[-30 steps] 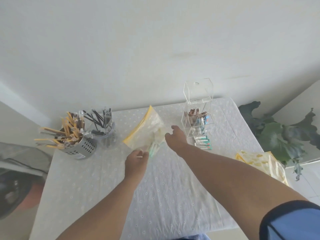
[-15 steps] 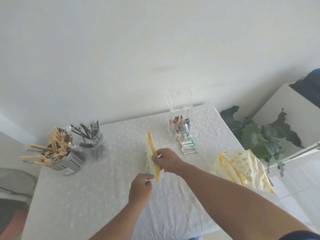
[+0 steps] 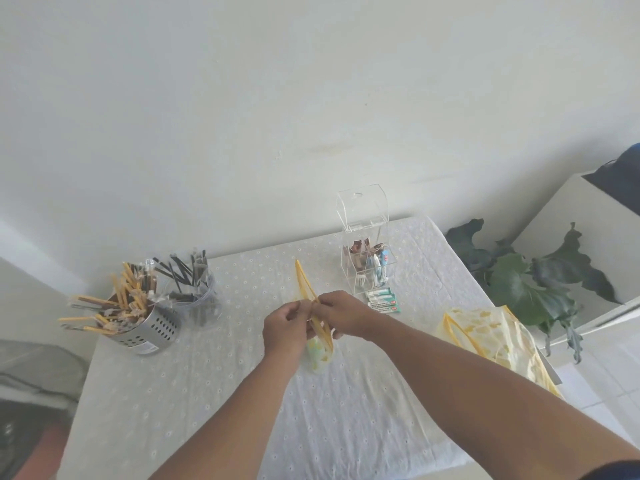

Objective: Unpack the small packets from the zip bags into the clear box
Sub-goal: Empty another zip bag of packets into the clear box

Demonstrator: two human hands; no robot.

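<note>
Over the middle of the table I hold a clear zip bag (image 3: 317,351) with a yellow zip strip, standing edge-on. My left hand (image 3: 282,327) pinches the strip from the left and my right hand (image 3: 341,311) pinches it from the right, fingertips almost touching. Pale packets show through the bag's lower part. The clear box (image 3: 367,252) stands behind at the right with its lid raised; brown and blue-white packets fill its compartments. Green-white packets (image 3: 382,299) lie on the cloth in front of it.
A second yellow-patterned zip bag (image 3: 491,337) lies at the table's right edge. At the left stand a perforated metal holder (image 3: 152,334) full of wrapped sticks and a clear cup (image 3: 199,299) of dark sticks. A leafy plant (image 3: 526,275) sits beyond the right edge.
The bag was lifted from lying flat and turned edge-on, then brought nearer. Both hands came together on its zip strip. The view swung right, showing the second bag.
</note>
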